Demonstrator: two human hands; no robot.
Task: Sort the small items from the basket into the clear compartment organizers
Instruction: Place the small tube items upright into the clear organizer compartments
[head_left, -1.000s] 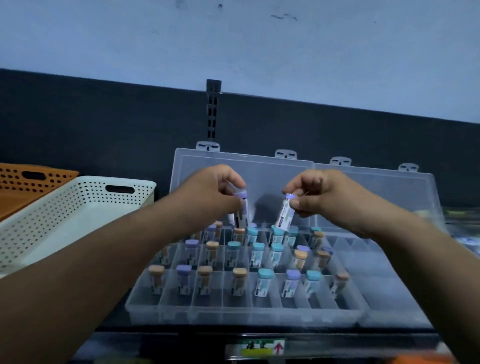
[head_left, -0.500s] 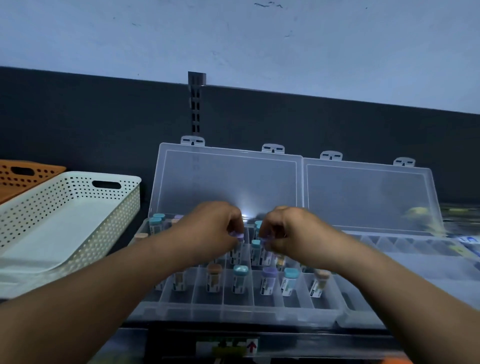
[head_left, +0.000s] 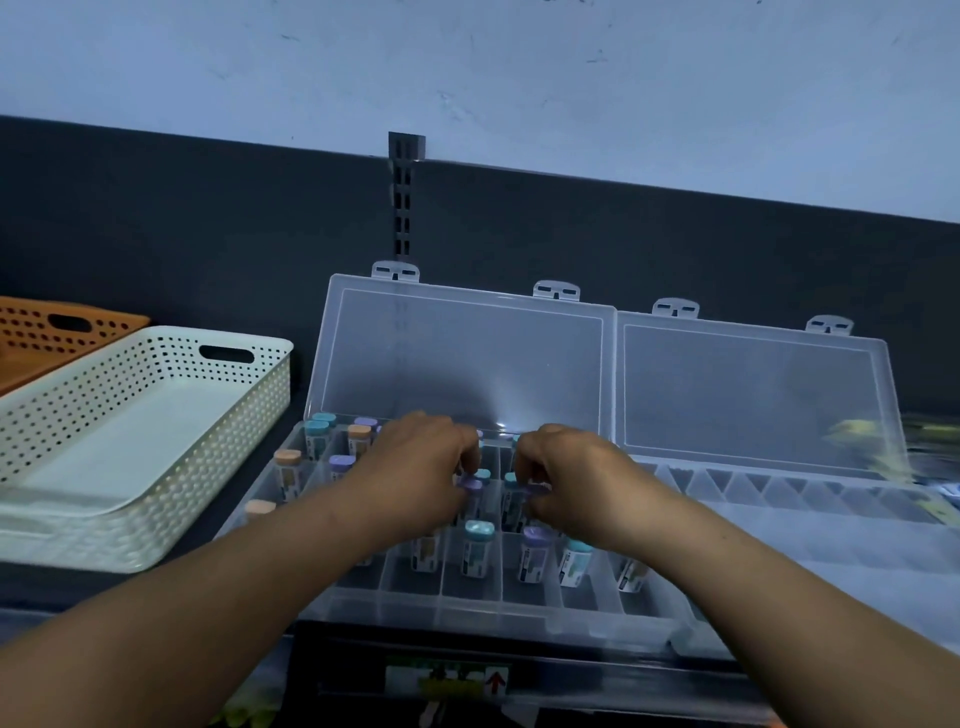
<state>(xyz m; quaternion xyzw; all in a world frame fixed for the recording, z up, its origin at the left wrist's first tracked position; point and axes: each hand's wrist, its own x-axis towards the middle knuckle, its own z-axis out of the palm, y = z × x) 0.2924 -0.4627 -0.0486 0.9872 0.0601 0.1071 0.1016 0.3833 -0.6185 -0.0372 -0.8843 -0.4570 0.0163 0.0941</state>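
Left hand (head_left: 421, 467) and right hand (head_left: 566, 478) were both down over the middle rows of the left organizer (head_left: 467, 610), side by side with a small gap between them. Left fingers were curled, pinching a purple-capped vial (head_left: 471, 487) at the cap; the vial stood upright, body down inside a compartment. Right fingers were curled the same way on a second purple-capped vial (head_left: 536, 491), just right of the first, with a teal-capped vial (head_left: 511, 480) between the two. Couldn't tell whether either held vial sat on the compartment floor, my fingers hid that. More capped vials stood upright around the hands: front-row vials (head_left: 479, 551) nearer me than my fingertips, with teal, purple and orange caps; back-left vials (head_left: 317, 436) off to the left of my left hand. Organizer lid (head_left: 462, 358) stood open behind the hands. Right organizer (head_left: 779, 525) sat against the left one, lid up too, to the right of my right wrist. White basket (head_left: 156, 519) sat just left of the left organizer, well apart from both hands; orange basket (head_left: 31, 332) behind it at far left
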